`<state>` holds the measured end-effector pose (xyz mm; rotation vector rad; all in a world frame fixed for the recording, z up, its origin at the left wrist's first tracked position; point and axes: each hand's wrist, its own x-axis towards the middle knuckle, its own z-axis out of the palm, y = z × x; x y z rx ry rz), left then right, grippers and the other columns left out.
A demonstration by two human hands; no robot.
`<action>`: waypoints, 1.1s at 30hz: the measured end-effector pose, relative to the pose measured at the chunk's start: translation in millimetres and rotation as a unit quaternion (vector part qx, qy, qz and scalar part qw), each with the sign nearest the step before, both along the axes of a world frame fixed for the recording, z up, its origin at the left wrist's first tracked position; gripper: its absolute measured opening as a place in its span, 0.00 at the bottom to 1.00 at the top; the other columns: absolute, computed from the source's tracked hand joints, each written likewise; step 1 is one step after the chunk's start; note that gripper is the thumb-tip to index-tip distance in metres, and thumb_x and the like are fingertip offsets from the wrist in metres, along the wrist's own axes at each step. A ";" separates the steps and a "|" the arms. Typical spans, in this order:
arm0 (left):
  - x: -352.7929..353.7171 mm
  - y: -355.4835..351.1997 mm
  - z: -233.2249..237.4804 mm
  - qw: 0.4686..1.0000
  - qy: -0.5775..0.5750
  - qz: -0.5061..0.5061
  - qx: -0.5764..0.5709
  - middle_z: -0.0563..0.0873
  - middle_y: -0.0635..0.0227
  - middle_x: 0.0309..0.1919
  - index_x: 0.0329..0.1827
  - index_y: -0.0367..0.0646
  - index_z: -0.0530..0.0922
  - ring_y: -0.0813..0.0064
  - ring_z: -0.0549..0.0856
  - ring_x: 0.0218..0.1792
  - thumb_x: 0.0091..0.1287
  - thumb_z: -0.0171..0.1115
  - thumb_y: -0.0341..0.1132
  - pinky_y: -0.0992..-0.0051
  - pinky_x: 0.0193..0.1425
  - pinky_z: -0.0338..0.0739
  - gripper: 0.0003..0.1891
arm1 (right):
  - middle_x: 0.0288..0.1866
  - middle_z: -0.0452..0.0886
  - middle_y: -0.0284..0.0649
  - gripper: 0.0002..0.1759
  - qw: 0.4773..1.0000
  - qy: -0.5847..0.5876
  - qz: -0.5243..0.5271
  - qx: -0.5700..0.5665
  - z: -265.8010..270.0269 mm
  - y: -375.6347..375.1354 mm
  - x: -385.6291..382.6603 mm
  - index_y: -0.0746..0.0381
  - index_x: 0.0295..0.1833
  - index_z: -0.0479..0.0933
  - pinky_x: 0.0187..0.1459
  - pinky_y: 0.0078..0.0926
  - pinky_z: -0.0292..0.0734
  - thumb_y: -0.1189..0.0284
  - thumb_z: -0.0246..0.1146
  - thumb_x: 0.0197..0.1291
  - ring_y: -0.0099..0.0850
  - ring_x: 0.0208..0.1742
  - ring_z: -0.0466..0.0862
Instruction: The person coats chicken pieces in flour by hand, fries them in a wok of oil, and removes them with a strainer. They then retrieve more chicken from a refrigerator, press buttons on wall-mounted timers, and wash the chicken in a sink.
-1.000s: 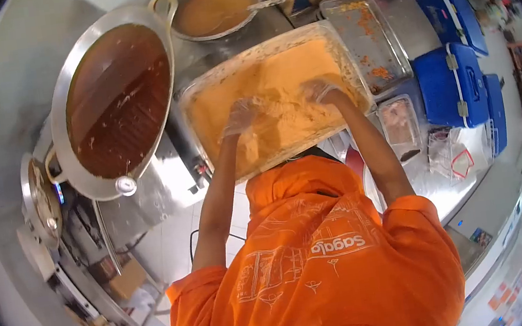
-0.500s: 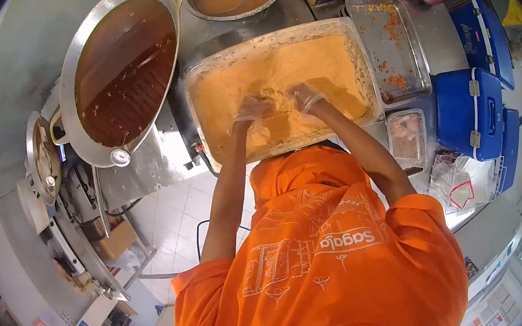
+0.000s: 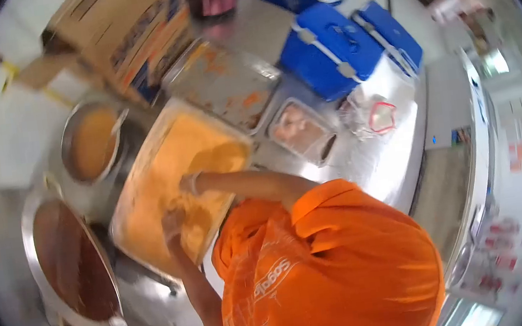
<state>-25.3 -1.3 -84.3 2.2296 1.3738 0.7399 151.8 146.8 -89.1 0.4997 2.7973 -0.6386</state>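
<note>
A pale plastic tub (image 3: pixel 133 186) holds orange-tan powder (image 3: pixel 182 133) that looks like breading flour. Both of my hands are in thin clear gloves and down at the powder. My left hand (image 3: pixel 174 222) is nearer the tub's front left side, beside a shadowed hollow in the powder. Slightly farther forward and to the right is my right hand (image 3: pixel 190 183). Motion blur and powder obscure the fingers, so I cannot make out anything held in either hand.
Left stand an oval pan of dark brown liquid (image 3: pixel 67 258) and a bowl of tan liquid (image 3: pixel 92 144). Beyond the tub lie a crumb-strewn metal tray (image 3: pixel 189 84), a clear container of pale pink pieces (image 3: pixel 299 129), cardboard boxes (image 3: pixel 108 32) and blue coolers (image 3: pixel 331 47).
My view has swung to the right, so the tub and pans appear turned and farther left. Both hands remain in the powder, their fingers now blurrier.
</note>
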 end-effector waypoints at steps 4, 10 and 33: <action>5.5 -1.0 -0.1 0.984 -0.082 0.122 -0.096 0.83 0.68 0.30 0.37 0.42 0.79 0.73 0.81 0.31 0.54 0.61 0.32 0.71 0.39 0.75 0.09 | 0.28 0.81 0.46 0.07 0.999 0.028 0.010 0.035 11.3 -11.0 4.9 0.63 0.24 0.78 0.33 0.37 0.76 0.70 0.60 0.45 0.42 0.32 0.80; 31.5 8.1 29.7 0.903 -0.282 0.181 -0.268 0.82 0.71 0.31 0.39 0.38 0.78 0.75 0.80 0.31 0.54 0.63 0.31 0.76 0.37 0.74 0.11 | 0.28 0.81 0.43 0.05 0.993 0.091 -0.011 -0.076 -67.3 1.3 -5.8 0.60 0.21 0.77 0.29 0.37 0.74 0.73 0.60 0.45 0.40 0.32 0.80; 44.1 4.3 10.3 0.903 -0.301 0.204 -0.231 0.81 0.72 0.28 0.41 0.38 0.77 0.80 0.79 0.27 0.56 0.59 0.26 0.78 0.32 0.74 0.10 | 0.42 0.79 0.43 0.11 0.994 -0.055 0.049 0.075 -0.7 -11.5 5.1 0.62 0.38 0.78 0.42 0.33 0.75 0.67 0.56 0.56 0.37 0.43 0.78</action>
